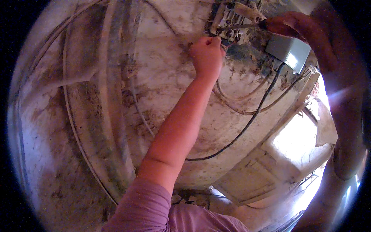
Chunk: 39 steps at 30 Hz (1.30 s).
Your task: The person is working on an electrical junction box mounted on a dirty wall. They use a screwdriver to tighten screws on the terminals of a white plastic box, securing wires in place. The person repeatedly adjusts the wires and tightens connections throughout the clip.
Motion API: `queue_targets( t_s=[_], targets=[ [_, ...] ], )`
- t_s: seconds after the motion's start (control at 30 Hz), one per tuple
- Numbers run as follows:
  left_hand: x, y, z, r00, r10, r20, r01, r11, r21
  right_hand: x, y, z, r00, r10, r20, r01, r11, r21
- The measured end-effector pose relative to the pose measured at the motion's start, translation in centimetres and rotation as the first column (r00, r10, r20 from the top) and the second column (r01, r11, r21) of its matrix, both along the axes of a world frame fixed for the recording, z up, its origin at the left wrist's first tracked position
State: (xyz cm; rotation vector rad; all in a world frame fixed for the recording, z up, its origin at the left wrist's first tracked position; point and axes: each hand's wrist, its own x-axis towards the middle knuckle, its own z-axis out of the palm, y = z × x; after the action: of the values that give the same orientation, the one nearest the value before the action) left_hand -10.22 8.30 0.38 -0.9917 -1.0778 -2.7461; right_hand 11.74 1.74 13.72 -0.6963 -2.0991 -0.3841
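1. The background is a rough, stained plaster wall (89, 116), whitish with brown and grey smears. Pale conduits or cables run down it in the left half of the frame. A bright window opening (297, 143) glares at the lower right.

2. At the top centre sits an open electrical fitting (232, 23) with pale terminals and loose wire ends. Just to its right, in the upper right of the frame, is a small grey box (288, 52). A black cable (247, 123) drops from the box and curves down toward the lower middle; thinner pale wires loop beneath the fitting.

3. The left hand (206, 54) reaches up from the lower centre on a bare forearm with a mauve sleeve. Its grip is a closed fist, pinched at the lower left edge of the fitting. It seems to hold a wire, but what lies in the fingers is hidden.

4. The right hand (293, 27) comes in from the upper right, closed around the dark handle of a screwdriver (239, 27). The thin shaft lies nearly level, its tip in the fitting's terminals.

5. Judged from this, a terminal screw is being worked while the wire is steadied. The next move calls for keeping the tip seated and the wire end held in place.
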Motion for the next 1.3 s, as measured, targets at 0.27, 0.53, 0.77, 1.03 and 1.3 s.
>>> queue_targets(
  t_s=[0.27, 0.53, 0.77, 1.03, 1.3],
  targets=[
    [-0.5, 0.1, -0.2, 0.993, -0.072, 0.095, 0.056, 0.985, 0.166, -0.2, 0.5, -0.7, 0.999, 0.033, 0.012, -0.033, 0.999, -0.025],
    [-3.5, 0.4, -0.1, 0.956, 0.205, -0.209, -0.233, 0.966, -0.115, 0.6, 1.0, -2.7, 1.000, 0.024, 0.001, -0.024, 0.997, -0.077],
    [-1.7, -0.5, 0.2, 0.996, 0.038, -0.082, -0.039, 0.999, -0.016, 0.9, 1.1, -4.3, 0.999, 0.020, -0.024, -0.023, 0.991, -0.131],
    [-0.4, -1.9, -2.0, 0.986, -0.068, -0.151, 0.068, 0.998, -0.007, 3.7, 2.3, -8.2, 0.970, 0.083, -0.229, -0.158, 0.929, -0.334],
    [1.6, -2.3, -1.7, 0.909, 0.069, -0.411, -0.076, 0.997, 0.001, 5.2, 7.8, -24.4, 0.107, 0.192, -0.976, -0.972, -0.188, -0.143]
  ],
)
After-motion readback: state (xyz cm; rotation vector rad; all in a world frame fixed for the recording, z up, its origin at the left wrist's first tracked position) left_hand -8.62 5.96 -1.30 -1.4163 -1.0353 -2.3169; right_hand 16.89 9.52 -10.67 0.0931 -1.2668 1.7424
